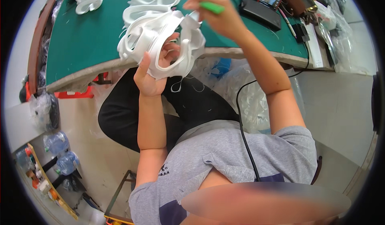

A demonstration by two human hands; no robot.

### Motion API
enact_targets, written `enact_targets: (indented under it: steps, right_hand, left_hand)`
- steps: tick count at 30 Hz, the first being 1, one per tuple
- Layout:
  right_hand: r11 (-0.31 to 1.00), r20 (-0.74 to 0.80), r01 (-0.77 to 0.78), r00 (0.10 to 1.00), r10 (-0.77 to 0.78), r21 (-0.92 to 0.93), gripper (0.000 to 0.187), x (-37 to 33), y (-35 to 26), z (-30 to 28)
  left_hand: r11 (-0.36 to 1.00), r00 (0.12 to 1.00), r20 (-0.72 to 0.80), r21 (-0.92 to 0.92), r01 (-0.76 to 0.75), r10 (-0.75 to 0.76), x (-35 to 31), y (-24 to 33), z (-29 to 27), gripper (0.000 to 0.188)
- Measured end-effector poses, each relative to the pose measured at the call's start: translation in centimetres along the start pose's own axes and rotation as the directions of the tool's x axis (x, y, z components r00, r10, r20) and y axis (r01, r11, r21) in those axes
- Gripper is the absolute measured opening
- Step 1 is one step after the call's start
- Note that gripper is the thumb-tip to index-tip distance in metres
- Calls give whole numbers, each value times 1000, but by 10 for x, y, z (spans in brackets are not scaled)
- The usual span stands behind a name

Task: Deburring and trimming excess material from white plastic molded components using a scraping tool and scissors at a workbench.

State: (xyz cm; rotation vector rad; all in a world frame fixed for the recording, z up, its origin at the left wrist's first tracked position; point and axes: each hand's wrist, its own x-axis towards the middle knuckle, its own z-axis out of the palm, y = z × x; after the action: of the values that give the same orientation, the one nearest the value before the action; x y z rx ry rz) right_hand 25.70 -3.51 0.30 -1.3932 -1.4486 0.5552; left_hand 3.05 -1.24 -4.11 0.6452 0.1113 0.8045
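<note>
Grey shirt [248, 157] nearest, the left hand [150, 80] grips white looped pieces [154, 44] over the bench's [92, 36] near edge, long axis roughly toward its far edge; the right hand [222, 22], pinching a green tool [212, 7], is just beside them, rightward.

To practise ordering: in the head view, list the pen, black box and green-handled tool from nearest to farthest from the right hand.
1. Green-handled tool: in the right hand.
2. Black box: right of the hand.
3. Pen: farther right, beyond the box.
</note>
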Motion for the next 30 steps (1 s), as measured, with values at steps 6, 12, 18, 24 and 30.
enact_targets:
  steps: [6, 12, 18, 24, 30]
  right_hand:
    - [858, -122, 292, 920, -373, -422, 16, -16, -3, 23]
    - [574, -59, 743, 593, -803, -345, 20, -79, -32, -4]
    - [791, 262, 491, 870, -418, -366, 23, -106, -45, -29]
    - [989, 85, 132, 988, -126, -63, 37, -109, -30, -22]
    - [995, 76, 61, 995, -68, 83, 43, -100, -33, 24]
  left_hand:
    - [979, 986, -63, 149, -142, 152, 7, -7, 17, 69]
    - [963, 979, -56, 201, -180, 194, 10, -15, 6, 46]
    - [981, 992, -18, -145, -128, 127, 0, 4, 11, 57]
    - [914, 996, -89, 403, 56, -21, -13, 14, 29, 113]
    - [949, 956, -283, 316, 15, 79, -14, -2, 22, 83]
